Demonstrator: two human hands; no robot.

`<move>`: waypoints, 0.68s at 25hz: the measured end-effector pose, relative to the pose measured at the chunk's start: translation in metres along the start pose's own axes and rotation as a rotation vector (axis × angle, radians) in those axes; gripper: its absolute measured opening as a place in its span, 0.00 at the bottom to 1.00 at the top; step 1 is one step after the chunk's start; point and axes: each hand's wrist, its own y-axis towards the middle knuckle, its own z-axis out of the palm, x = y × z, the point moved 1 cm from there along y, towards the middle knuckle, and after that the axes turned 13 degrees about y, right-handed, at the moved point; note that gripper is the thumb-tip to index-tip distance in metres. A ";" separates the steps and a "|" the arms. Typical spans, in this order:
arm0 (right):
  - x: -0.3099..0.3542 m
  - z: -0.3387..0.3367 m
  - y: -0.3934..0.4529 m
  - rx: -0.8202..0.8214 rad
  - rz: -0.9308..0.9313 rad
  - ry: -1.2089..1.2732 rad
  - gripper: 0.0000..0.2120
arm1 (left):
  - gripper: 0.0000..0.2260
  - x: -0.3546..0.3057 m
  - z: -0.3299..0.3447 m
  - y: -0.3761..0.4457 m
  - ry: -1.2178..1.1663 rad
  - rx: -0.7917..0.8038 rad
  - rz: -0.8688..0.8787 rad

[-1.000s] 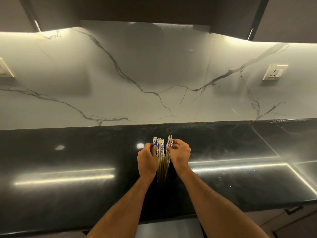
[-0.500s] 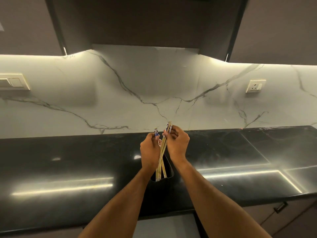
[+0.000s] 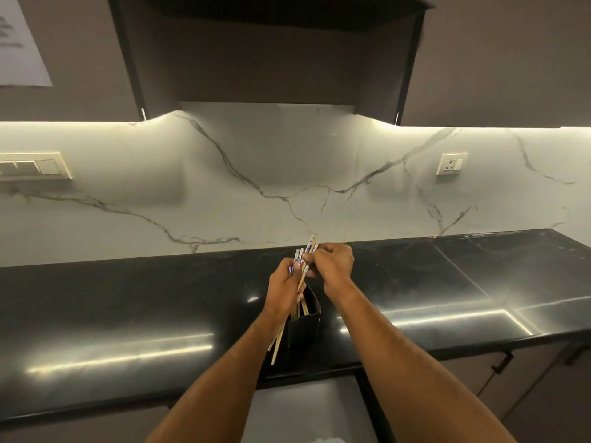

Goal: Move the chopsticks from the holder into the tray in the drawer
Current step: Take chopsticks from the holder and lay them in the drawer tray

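Black and glossy, the counter [image 3: 128,314] carries a dark holder [image 3: 305,327] near its front edge. Just above the holder, our left hand [image 3: 284,292] grips a bundle of chopsticks [image 3: 299,276], some tips already outside the rim, a few still inside. Our right hand [image 3: 332,266] pinches their patterned tops. We judge the lifting-out step is underway; next, the bundle must clear the holder and travel down to the drawer [image 3: 307,410] below it. The tray itself is not visible, and we cannot count the chopsticks.
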 end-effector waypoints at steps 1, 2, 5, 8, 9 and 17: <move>-0.005 -0.003 -0.004 -0.002 0.039 0.015 0.06 | 0.09 0.003 -0.002 -0.005 0.023 0.031 -0.011; -0.010 -0.005 -0.008 -0.003 0.086 0.037 0.05 | 0.09 0.008 -0.004 -0.010 0.059 0.054 -0.023; -0.022 -0.010 -0.011 -0.011 0.252 0.117 0.01 | 0.09 0.023 -0.011 -0.024 0.125 0.120 -0.064; -0.031 -0.015 -0.014 -0.037 0.327 0.162 0.03 | 0.09 0.031 -0.016 -0.035 0.138 0.193 -0.108; -0.034 -0.016 -0.014 -0.056 0.322 0.172 0.02 | 0.09 0.034 -0.018 -0.038 0.145 0.207 -0.133; -0.024 -0.033 0.014 -0.332 0.042 0.275 0.06 | 0.09 0.063 -0.037 -0.054 0.217 0.249 -0.259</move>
